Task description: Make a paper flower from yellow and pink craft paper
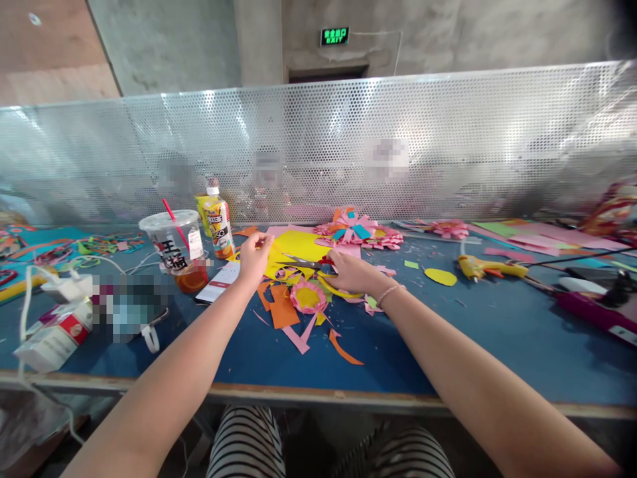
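Yellow paper sheet [298, 247]: lies flat on the blue worktop [497, 332], in the middle, just in front of the person; it looks thin, light and floppy, so it should crease or tear if pulled hard and slide easily on the smooth surface. Best taken by an edge or corner, pinched between thumb and fingertips.
Left hand [255, 255]: fingers curled at the sheet's left edge, pinching or lifting that edge; the grip itself is small in view, so whether paper is truly between the fingers is likely but not certain.
Right hand [348, 271]: laid palm down, fingers spread, on the sheet's right part and on the scraps there; it presses rather than grips.
Scissors [306, 263]: dark blades with a red handle, lying on the yellow sheet between the two hands, touching neither as far as can be told.
Paper flower [308, 297]: pink with a yellow centre, just below the sheet, near the right hand; delicate, easily crushed.
Orange scraps [283, 309]: loose offcuts beside the flower.
Glue gun [480, 267]: yellow, well to the right.
Plastic cup [175, 249]: with a red straw, left of the sheet.
Juice bottle [219, 229]: upright just behind the cup.
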The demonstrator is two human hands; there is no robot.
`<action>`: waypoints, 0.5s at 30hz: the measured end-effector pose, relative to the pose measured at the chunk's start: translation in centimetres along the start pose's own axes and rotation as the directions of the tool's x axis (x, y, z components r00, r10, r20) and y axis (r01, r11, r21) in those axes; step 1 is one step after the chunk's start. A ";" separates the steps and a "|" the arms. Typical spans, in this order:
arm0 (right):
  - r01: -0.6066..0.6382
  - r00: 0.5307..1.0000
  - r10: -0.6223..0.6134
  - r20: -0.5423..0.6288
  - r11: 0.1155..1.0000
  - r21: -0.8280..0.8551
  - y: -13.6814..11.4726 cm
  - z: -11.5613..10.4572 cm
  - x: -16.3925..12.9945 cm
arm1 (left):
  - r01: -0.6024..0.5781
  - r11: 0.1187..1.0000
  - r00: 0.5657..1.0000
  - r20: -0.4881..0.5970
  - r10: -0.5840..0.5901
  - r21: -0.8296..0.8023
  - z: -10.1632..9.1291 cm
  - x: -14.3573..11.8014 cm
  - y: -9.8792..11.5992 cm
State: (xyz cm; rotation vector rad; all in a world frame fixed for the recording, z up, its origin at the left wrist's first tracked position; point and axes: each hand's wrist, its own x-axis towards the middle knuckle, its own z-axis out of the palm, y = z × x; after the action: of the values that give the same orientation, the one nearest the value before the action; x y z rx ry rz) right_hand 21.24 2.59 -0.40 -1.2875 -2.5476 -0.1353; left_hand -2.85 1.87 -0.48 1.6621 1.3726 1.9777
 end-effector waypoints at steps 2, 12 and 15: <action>-0.050 0.998 0.048 -0.041 0.998 -0.030 0.6 0.0 0.2 | 0.039 0.997 0.999 0.038 -0.037 -0.068 0.2 -0.1 0.1; -0.374 0.883 0.376 -0.282 0.925 0.061 4.2 -0.2 0.7 | 0.379 0.895 0.916 0.235 -0.326 -0.235 1.3 -1.4 0.8; -0.445 0.842 0.464 -0.275 0.886 0.130 5.6 0.1 1.0 | 0.424 0.879 0.890 0.278 -0.361 -0.219 1.6 -1.8 1.2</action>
State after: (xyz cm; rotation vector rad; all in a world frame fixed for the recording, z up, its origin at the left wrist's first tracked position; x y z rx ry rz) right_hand 25.13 6.70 -0.42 -1.6661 -1.9203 -0.1381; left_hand -0.46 0.82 -0.87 1.3097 1.1756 1.5990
